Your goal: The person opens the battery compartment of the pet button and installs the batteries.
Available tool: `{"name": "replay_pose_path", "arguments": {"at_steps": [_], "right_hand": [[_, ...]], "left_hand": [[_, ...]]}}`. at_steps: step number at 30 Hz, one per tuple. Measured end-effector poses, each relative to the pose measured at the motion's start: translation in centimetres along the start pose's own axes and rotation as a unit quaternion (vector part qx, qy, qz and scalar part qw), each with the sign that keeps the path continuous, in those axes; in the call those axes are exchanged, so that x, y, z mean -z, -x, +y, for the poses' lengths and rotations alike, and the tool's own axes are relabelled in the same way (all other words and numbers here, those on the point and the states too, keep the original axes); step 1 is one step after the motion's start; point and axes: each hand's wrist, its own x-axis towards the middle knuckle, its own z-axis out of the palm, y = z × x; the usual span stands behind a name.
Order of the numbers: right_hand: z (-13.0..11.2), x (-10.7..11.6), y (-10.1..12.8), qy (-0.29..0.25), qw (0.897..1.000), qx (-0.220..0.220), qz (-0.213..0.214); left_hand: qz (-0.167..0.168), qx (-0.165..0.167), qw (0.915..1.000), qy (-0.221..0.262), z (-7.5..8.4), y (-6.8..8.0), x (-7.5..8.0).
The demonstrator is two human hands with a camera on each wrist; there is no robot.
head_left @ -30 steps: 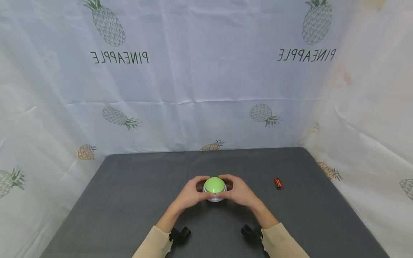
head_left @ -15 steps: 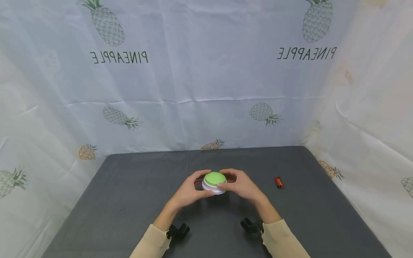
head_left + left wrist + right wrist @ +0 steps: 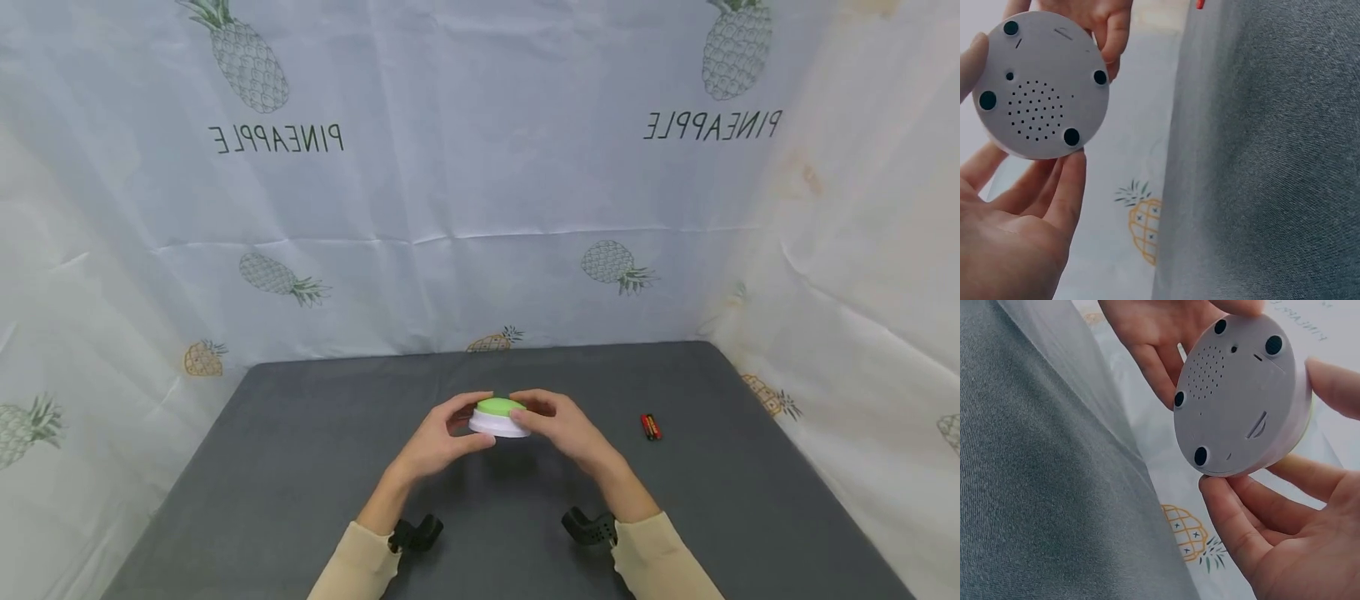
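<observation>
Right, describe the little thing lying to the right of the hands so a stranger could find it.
Start at the dark grey table against the pineapple-print cloth. Right of the hands holding the green-topped round button lie the batteries, flat on the table. They are small, red and black, and untouched.

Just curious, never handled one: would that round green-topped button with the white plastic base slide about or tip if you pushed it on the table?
Probably neither. The round green-topped button with the white plastic base shows four dark feet, likely grippy rubber, on its flat underside. It looks low and wide, so hard to tip. Fingertips of the left hand and right hand alone hold it up, suggesting it is light.
</observation>
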Motion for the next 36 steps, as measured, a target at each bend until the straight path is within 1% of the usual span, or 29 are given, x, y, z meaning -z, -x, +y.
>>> {"name": "replay_pose_path", "arguments": {"at_steps": [3,6,10,14,20,24,27,32,36], "right_hand": [[0.0,-0.1,0.0,0.007,1.0,0.004,-0.008],[-0.1,0.0,0.2,0.011,1.0,0.018,-0.021],[-0.3,0.3,0.6,0.027,0.999,0.034,-0.028],[-0.5,0.3,0.7,0.046,0.997,0.05,-0.025],[-0.3,-0.1,0.4,0.074,0.993,0.086,-0.017],[-0.2,-0.3,0.4,0.103,0.99,0.096,-0.001],[-0.1,-0.5,0.3,0.113,0.989,0.099,0.007],[-0.2,-0.6,0.4,0.088,0.991,0.099,0.011],[-0.3,-0.6,0.4,0.071,0.993,0.093,0.025]], "left_hand": [[0.006,0.005,0.9998,0.021,-0.1,0.1,0.0],[0.016,0.012,0.9992,0.036,0.0,-0.1,-0.1],[0.037,0.027,0.9981,0.041,0.3,-0.3,-0.4],[0.056,0.032,0.9971,0.04,0.5,-0.3,-0.6],[0.07,0.042,0.9966,0.011,0.7,-0.3,-0.7],[0.075,0.054,0.9957,-0.011,0.9,-0.2,-0.9],[0.082,0.062,0.9946,-0.016,0.9,-0.2,-1.1],[0.091,0.067,0.9934,-0.015,1.1,-0.2,-1.2],[0.086,0.057,0.9945,-0.02,1.2,-0.3,-1.2]]}}
